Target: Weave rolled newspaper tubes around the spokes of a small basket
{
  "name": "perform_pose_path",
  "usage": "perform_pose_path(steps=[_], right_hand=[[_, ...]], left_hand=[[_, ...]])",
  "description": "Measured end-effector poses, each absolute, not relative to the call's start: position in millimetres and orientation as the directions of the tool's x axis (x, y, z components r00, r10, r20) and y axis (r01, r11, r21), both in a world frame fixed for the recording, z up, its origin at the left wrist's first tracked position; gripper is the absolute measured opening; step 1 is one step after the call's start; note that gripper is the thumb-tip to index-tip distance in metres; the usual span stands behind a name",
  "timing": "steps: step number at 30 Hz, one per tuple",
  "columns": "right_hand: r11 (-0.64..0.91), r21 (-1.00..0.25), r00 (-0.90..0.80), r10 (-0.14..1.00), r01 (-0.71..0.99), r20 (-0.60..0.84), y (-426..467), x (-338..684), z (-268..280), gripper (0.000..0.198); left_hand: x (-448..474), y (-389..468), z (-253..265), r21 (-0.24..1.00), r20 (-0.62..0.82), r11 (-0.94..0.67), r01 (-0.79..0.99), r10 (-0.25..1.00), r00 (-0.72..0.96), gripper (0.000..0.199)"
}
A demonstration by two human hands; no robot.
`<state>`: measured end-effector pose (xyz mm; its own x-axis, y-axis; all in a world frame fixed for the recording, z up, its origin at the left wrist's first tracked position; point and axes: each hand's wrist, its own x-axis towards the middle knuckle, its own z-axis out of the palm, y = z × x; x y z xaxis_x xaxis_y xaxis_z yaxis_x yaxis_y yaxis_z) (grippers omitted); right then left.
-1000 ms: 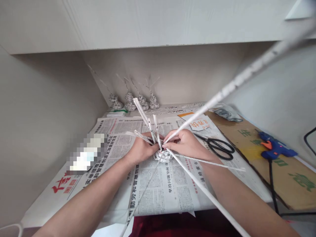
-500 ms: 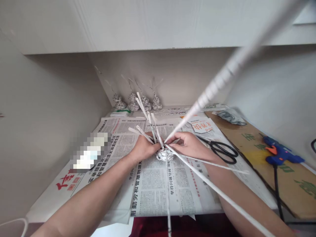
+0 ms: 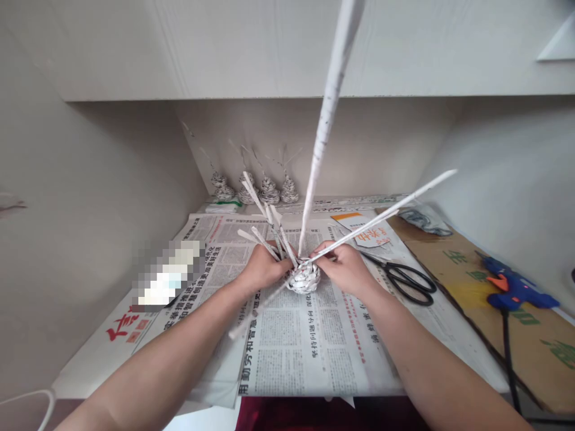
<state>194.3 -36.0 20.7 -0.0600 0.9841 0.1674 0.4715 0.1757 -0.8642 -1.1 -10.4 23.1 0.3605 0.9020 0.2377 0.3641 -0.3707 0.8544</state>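
Observation:
A small rounded piece woven from rolled newspaper tubes (image 3: 304, 279) sits between my hands above the newspaper. My left hand (image 3: 266, 267) is closed round its left side, where several paper tube ends (image 3: 272, 224) fan upward. At its right rim, my right hand (image 3: 340, 263) pinches near the base of paper tubes (image 3: 386, 215) that slant up to the right. One long tube (image 3: 322, 131) rises from the piece toward the camera. Another tube (image 3: 245, 323), blurred, points down to the left. My fingertips are partly hidden behind the tubes.
Newspaper (image 3: 287, 359) covers the table. Black-handled scissors (image 3: 406, 281) and a blue glue gun (image 3: 516, 287) on cardboard (image 3: 534, 359) lie to the right. Several finished woven pieces (image 3: 269, 190) stand along the back. A blurred-out object (image 3: 168, 275) lies left. A shelf overhangs the back.
The long tube has swung from upper right to nearly upright. Tubes that lay over my right forearm now slant up right, and one points down left. The woven piece shows more.

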Motion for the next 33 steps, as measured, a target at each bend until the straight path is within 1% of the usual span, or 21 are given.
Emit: perform_pose_path(steps=[3, 5, 7, 9, 11, 12, 14, 16, 18, 20, 22, 26, 28, 30, 33], right_hand=[[0.127, -0.803, -0.004, 0.988, 0.583, 0.153, -35, 197, 21, 0.021], [0.099, -0.748, 0.042, 0.985, 0.656, 0.167, -35, 198, 21, 0.033], [0.097, -0.733, 0.065, 0.980, 0.673, 0.190, -37, 197, 21, 0.041], [0.150, -0.779, 0.046, 0.974, 0.609, 0.223, -39, 194, 22, 0.036], [0.246, -0.827, -0.042, 0.964, 0.505, 0.261, -42, 190, 23, 0.023], [0.295, -0.831, -0.101, 0.954, 0.472, 0.281, -44, 188, 24, 0.018], [0.372, -0.803, -0.182, 0.928, 0.466, 0.324, -47, 184, 25, 0.011], [0.406, -0.769, -0.189, 0.913, 0.494, 0.361, -48, 182, 24, 0.008], [0.399, -0.785, -0.174, 0.916, 0.474, 0.360, -48, 181, 23, 0.018], [0.370, -0.835, -0.172, 0.929, 0.408, 0.327, -47, 181, 20, 0.029], [0.338, -0.870, -0.163, 0.940, 0.360, 0.298, -47, 181, 18, 0.033], [0.368, -0.848, -0.180, 0.929, 0.381, 0.322, -48, 179, 16, 0.026], [0.380, -0.834, -0.175, 0.925, 0.400, 0.338, -49, 177, 16, 0.019], [0.356, -0.842, -0.138, 0.935, 0.405, 0.328, -49, 176, 17, 0.013], [0.318, -0.854, -0.072, 0.946, 0.411, 0.317, -50, 175, 17, 0.012]], left_hand=[[0, -11, 24, 0.868, 0.233, -0.364, 0.338, 0.899, 0.370, 0.010], [0, -12, 23, 0.861, 0.232, -0.354, 0.365, 0.913, 0.337, 0.009], [1, -13, 22, 0.842, 0.247, -0.364, 0.398, 0.916, 0.314, 0.009], [1, -15, 21, 0.834, 0.256, -0.380, 0.399, 0.908, 0.332, 0.010], [2, -16, 21, 0.839, 0.246, -0.378, 0.392, 0.905, 0.346, 0.010], [2, -16, 21, 0.839, 0.241, -0.375, 0.395, 0.906, 0.347, 0.010], [3, -16, 21, 0.834, 0.246, -0.378, 0.403, 0.907, 0.340, 0.008], [3, -15, 21, 0.836, 0.265, -0.380, 0.395, 0.911, 0.316, 0.010], [3, -13, 19, 0.847, 0.277, -0.381, 0.371, 0.911, 0.304, 0.015], [3, -13, 17, 0.858, 0.269, -0.374, 0.353, 0.911, 0.312, 0.017], [3, -13, 16, 0.868, 0.246, -0.359, 0.342, 0.910, 0.333, 0.018], [3, -14, 16, 0.871, 0.209, -0.338, 0.356, 0.911, 0.354, 0.016], [3, -14, 16, 0.877, 0.210, -0.336, 0.344, 0.911, 0.355, 0.013], [4, -15, 15, 0.889, 0.211, -0.327, 0.321, 0.914, 0.348, 0.011], [5, -16, 16, 0.899, 0.225, -0.326, 0.292, 0.916, 0.331, 0.012]])
